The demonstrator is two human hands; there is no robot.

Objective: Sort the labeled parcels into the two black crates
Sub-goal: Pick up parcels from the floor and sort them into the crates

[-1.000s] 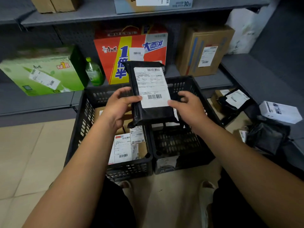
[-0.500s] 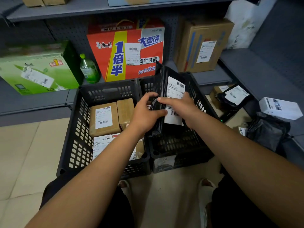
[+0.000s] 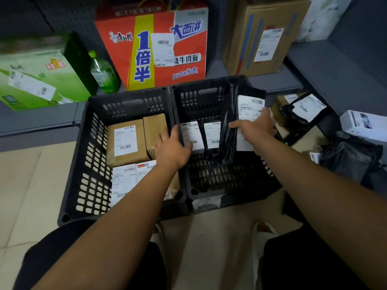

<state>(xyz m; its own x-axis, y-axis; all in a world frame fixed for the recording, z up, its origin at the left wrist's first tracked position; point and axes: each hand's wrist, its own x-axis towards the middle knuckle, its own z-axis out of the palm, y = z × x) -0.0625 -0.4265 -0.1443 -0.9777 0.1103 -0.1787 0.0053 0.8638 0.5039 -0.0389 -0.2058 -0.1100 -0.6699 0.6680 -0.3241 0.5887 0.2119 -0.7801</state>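
Two black crates stand side by side on the floor. The left crate (image 3: 83, 143) holds brown labeled boxes (image 3: 125, 143). In the right crate (image 3: 209, 95) two small labeled parcels (image 3: 212, 135) stand on edge. A black bag parcel (image 3: 227, 143) with a white label leans upright against that crate's right wall. My right hand (image 3: 253, 128) grips it, palm on the label and thumb on the black film. My left hand (image 3: 171, 149) hovers over the wall between the crates, holding nothing, its fingertips at the nearest small parcel (image 3: 192, 132).
Loose parcels lie on the floor at the right: a black labeled bag (image 3: 307, 107), a white box (image 3: 364, 122), a crumpled black bag (image 3: 351, 160). Behind the crates a shelf holds a red carton (image 3: 150, 49), a green carton (image 3: 37, 80), a bottle (image 3: 102, 74) and a brown carton (image 3: 263, 36).
The black parcel, held up in both hands a second ago, has gone down into the right crate against its right wall. My left hand has let go of it and moved left.
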